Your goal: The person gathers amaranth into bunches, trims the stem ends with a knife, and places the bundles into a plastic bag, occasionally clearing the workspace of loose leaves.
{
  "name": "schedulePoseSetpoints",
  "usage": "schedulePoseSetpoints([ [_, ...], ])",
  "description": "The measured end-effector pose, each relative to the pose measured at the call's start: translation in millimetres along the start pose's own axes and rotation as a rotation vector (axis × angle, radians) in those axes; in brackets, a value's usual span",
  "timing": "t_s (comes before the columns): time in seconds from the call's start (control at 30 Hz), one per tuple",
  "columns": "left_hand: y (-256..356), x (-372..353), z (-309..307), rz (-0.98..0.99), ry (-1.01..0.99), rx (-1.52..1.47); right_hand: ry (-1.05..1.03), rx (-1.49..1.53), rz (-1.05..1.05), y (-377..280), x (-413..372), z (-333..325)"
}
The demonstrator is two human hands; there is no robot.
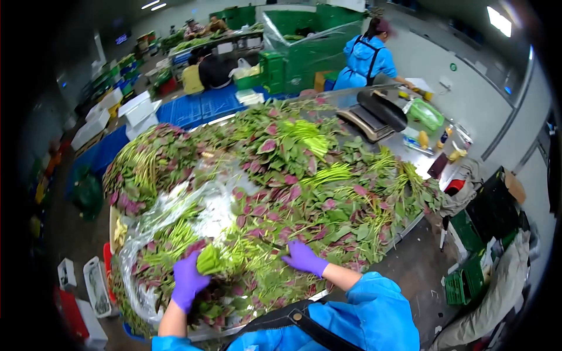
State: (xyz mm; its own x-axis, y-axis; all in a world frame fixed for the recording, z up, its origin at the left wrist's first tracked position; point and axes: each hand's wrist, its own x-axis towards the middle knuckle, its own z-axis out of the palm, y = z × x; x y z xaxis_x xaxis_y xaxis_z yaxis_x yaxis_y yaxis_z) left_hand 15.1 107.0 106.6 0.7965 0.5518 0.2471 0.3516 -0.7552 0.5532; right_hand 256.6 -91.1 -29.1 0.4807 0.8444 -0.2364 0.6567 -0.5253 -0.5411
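My left hand (pixel 190 279), in a purple glove, is closed around a bunch of red-and-green amaranth (pixel 209 261). The pale green cut stem ends point to the right, while the leaves hang below the hand. To the right, my gloved right hand (pixel 304 259) is closed on a knife (pixel 271 243), whose thin dark blade points left over the loose greens; its handle is hidden in the fingers. Amaranth (pixel 328 210) covers much of the metal table (pixel 225 205). Beside my left hand lies a clear plastic bag (pixel 140 245) with more stems on it.
A scale (pixel 374 117) stands at the table's far right, near a green basket (pixel 427 114) and small bottles. Beyond it works a person in a blue jacket (pixel 366 61). Green crates (pixel 465 284) stand on the floor at right, white boxes (pixel 96 286) at left. Others sit farther back.
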Motion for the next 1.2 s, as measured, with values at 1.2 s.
schedulePoseSetpoints([
  [1.2, -21, -115, 157, -1.154, -0.201, -1.766, -0.867, 0.948, 0.402, -88, -49, 72],
])
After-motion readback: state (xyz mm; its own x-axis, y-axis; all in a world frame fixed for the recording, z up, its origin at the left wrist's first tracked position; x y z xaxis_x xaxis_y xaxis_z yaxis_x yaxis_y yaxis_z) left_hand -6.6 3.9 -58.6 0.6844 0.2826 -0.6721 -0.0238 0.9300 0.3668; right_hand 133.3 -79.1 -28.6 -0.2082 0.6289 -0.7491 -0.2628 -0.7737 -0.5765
